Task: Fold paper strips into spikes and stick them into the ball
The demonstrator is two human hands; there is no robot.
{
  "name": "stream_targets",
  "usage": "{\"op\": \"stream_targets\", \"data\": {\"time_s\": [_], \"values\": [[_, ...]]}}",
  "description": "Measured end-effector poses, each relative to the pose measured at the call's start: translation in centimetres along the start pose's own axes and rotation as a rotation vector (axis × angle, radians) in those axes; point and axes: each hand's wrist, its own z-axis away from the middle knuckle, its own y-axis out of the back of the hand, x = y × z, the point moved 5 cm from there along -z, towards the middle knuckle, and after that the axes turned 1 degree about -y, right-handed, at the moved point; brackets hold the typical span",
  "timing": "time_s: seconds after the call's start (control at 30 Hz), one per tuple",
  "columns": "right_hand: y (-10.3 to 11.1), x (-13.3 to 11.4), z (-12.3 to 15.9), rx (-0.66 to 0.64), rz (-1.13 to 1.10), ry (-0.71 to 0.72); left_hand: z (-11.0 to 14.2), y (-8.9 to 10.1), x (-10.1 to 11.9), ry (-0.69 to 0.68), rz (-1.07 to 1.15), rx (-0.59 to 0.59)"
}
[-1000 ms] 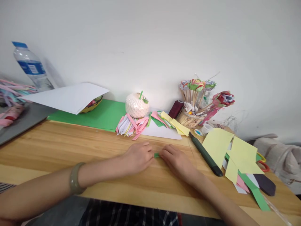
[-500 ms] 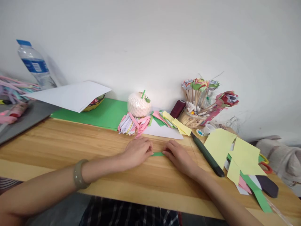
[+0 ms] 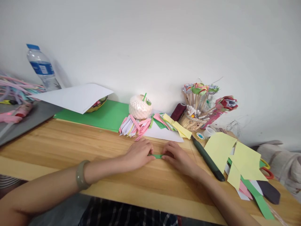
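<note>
A narrow green paper strip (image 3: 156, 156) lies flat near the middle of the wooden table (image 3: 94, 144), stretched between my hands. My left hand (image 3: 140, 153), below a bangle on the forearm, pinches the strip's left end between thumb and curled fingers. At the other end my right hand (image 3: 176, 155) grips it the same way, its fingertips on the paper. Just behind the hands sits a pile of folded pink and white paper pieces (image 3: 134, 126). Beside it, more folded pink, green and yellow pieces (image 3: 168, 121) rest on a white sheet (image 3: 162, 133).
To the right are a dark green cutter (image 3: 208, 158), yellow paper sheets (image 3: 246, 158) and scissors (image 3: 267, 172). Farther back stand a pot of paper flowers (image 3: 192, 121), a maroon thread spool (image 3: 178, 111) and a foam-netted ball (image 3: 140, 107). A water bottle (image 3: 43, 69) stands back left.
The view has shifted slightly. Both hands stay on the green strip, and their fingers have moved a little, with the left thumb now stretched further along it.
</note>
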Motion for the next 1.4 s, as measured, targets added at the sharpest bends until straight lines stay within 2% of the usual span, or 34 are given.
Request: {"op": "stream_targets", "data": {"time_s": [0.27,0.37,0.5,0.8,1.0,1.1,1.23,1.4], "values": [[-0.7,-0.1,-0.7,0.025,-0.133,-0.111,-0.3,0.8,-0.6,0.091,0.243,0.083],[-0.9,-0.8,-1.0,0.026,-0.183,-0.100,-0.8,1.1,-0.8,0.123,0.386,0.125],[-1.2,-2.0,-1.5,-0.037,-0.239,-0.033,-1.2,1.0,-1.5,0.139,0.542,0.143],[-0.9,-2.4,-1.2,-0.195,-0.443,0.009,-1.1,0.4,-1.5,0.017,0.785,-0.050],[-0.3,-2.3,-1.1,-0.246,-0.412,0.020,-1.3,0.0,-1.2,-0.014,0.719,-0.142],[-0.2,-2.5,-1.2,-0.245,-0.325,0.025,-1.2,0.0,-1.1,-0.012,0.607,-0.134],[-0.7,-2.9,-1.2,-0.171,-0.112,0.015,-0.5,0.5,-0.6,-0.020,0.391,-0.052],[-1.4,-2.6,-1.1,-0.080,0.104,-0.049,0.3,1.1,1.0,-0.153,0.169,-0.044]]}}
